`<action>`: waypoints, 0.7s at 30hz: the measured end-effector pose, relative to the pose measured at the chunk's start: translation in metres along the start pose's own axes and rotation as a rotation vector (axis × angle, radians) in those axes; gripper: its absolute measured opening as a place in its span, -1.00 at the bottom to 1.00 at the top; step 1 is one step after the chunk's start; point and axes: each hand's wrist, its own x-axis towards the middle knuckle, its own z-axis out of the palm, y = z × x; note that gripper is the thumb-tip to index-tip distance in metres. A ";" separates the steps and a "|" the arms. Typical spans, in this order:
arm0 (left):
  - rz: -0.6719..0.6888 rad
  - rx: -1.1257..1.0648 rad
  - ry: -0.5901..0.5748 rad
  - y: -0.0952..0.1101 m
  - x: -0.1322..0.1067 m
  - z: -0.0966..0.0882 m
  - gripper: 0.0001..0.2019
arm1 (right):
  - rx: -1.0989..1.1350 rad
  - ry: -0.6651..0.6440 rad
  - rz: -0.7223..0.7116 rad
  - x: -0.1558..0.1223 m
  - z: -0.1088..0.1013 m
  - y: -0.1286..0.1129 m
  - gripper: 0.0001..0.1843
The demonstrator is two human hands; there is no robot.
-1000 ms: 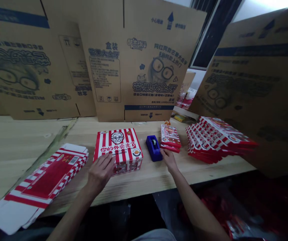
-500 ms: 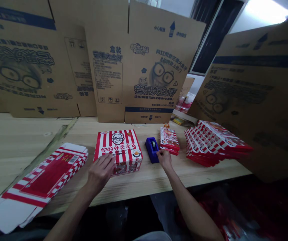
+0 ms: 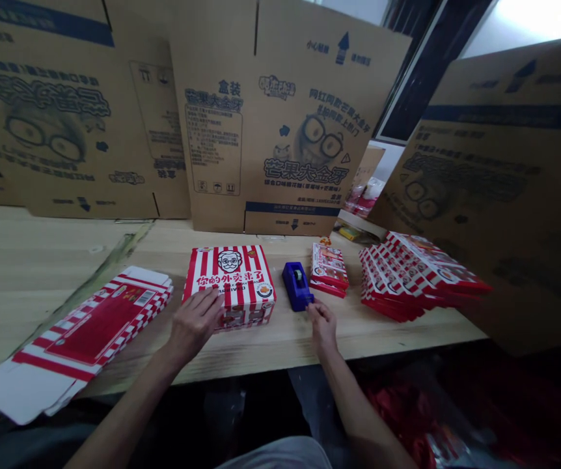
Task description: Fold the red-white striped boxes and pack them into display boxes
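Observation:
A red-and-white striped box [image 3: 230,280] with a bearded-man drawing stands closed on the table. My left hand [image 3: 196,320] lies over its near left edge, fingers stretched flat on the lid. To the right of the box sits a blue tape dispenser [image 3: 296,290] with a small roll of tape [image 3: 299,275] in it. My right hand [image 3: 323,326] is just in front of the dispenser's near end, thumb and finger pinched together. Tape seems to be in that pinch, though the clear strip is hard to make out.
Flattened striped cartons [image 3: 99,322] lie at the left. A small pile of striped packs [image 3: 329,268] is behind the dispenser, and a larger fanned stack [image 3: 417,277] stands farther right. Big brown cardboard boxes [image 3: 280,130] wall off the back and the right side.
My right hand has drawn back towards me, from beside the dispenser's near end to in front of it. My left hand stays on the box. The view has shifted slightly.

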 end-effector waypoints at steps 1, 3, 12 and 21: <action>0.001 -0.001 -0.002 0.000 -0.001 0.001 -0.80 | -0.012 0.017 -0.008 -0.005 0.000 0.005 -0.58; 0.001 -0.002 -0.013 -0.001 -0.002 0.001 -0.80 | -0.049 0.045 -0.013 -0.010 0.000 0.013 -0.61; -0.010 0.023 -0.064 0.004 0.002 -0.004 -0.81 | -0.154 0.018 -0.058 -0.003 -0.014 0.025 -0.69; -0.062 -0.002 -0.111 0.005 0.001 -0.003 -0.79 | -0.405 -0.722 -0.475 -0.001 0.024 -0.117 -0.75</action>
